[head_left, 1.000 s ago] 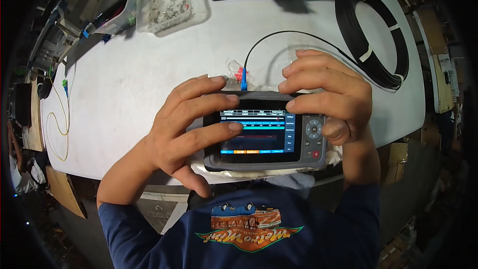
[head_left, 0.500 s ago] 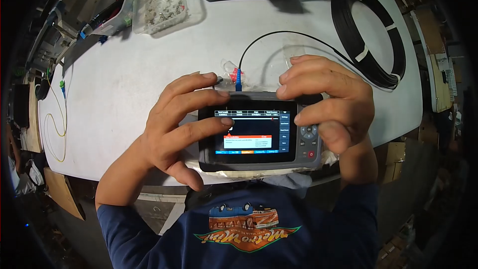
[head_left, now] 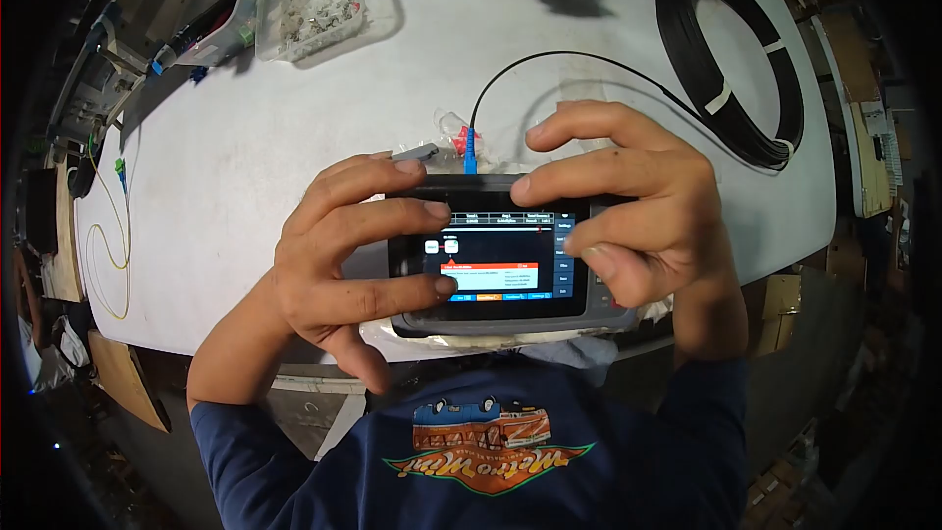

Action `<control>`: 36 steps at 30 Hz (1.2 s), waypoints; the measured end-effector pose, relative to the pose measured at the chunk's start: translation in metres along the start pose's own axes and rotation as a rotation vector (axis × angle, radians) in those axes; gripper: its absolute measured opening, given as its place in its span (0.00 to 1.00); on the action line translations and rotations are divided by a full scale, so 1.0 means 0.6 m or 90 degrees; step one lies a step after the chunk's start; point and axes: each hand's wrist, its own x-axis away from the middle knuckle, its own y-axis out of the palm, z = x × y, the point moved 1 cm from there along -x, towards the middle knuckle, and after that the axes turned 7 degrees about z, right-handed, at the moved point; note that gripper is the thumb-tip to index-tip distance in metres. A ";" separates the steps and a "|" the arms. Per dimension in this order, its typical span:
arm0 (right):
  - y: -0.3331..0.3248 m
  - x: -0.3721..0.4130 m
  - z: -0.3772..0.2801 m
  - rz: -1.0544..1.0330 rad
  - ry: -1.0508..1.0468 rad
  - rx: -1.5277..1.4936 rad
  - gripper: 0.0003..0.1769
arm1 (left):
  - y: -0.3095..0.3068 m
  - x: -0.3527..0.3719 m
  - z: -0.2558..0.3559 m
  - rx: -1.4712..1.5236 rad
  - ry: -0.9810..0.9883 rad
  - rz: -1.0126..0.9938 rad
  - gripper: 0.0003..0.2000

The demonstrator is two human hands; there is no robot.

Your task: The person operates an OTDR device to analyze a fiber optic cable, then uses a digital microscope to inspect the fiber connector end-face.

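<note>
I hold the tester just above the near edge of the bench, with both hands clamped on it. My left hand wraps its left end, thumb underneath and fingertips lying on the screen. My right hand curls over the top right corner and covers the keys. A blue plug sits in the top edge, and its cable runs off to the coil. To do this well, I judge, only one fingertip should press the screen. The others should lift clear, with the grip steady and the tester level so the plug takes no strain.
</note>
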 end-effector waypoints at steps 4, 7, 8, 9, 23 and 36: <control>-0.003 -0.003 -0.004 0.013 0.023 -0.034 0.10 | -0.001 -0.003 0.003 0.000 0.000 0.002 0.42; -0.002 -0.006 -0.005 -0.023 0.024 0.020 0.10 | -0.002 -0.002 0.003 -0.001 -0.003 0.005 0.42; -0.006 -0.005 -0.002 -0.019 0.008 0.020 0.10 | -0.002 -0.001 0.002 0.000 -0.003 0.008 0.42; -0.008 -0.004 0.001 -0.016 -0.006 0.018 0.09 | -0.001 -0.001 0.002 -0.001 -0.007 0.008 0.42; 0.000 0.001 0.001 -0.012 0.025 -0.041 0.08 | 0.000 -0.006 -0.002 0.006 0.009 0.019 0.41; -0.001 0.004 0.003 -0.011 0.004 -0.033 0.11 | 0.005 -0.002 -0.005 0.008 0.005 0.036 0.43</control>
